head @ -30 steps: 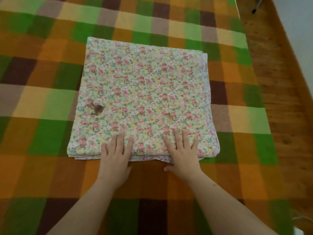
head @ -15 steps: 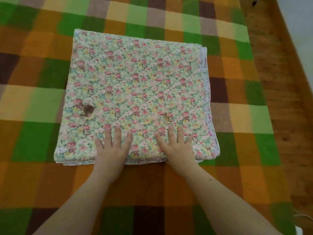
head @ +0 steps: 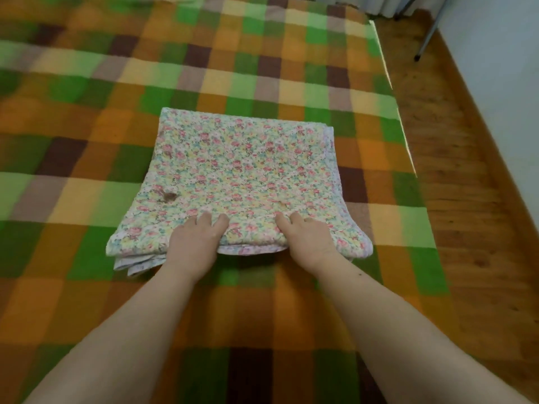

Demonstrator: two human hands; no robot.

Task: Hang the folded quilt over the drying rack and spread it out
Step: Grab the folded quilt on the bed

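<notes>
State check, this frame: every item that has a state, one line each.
quilt: folded, lying on the plaid blanket, near edge bunched in both hands
left hand: fingers curled, grips the quilt's near edge
right hand: fingers curled, grips the quilt's near edge
plaid blanket: spread flat under the quilt
metal leg: stands on the wooden floor, top out of frame

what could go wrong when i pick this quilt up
1. The left hand and right hand grip only the folded quilt at its near edge, so the outer corners may sag and the folds fall open.
2. The loose layers at its near-left corner could slip out and drag on the plaid blanket.
</notes>
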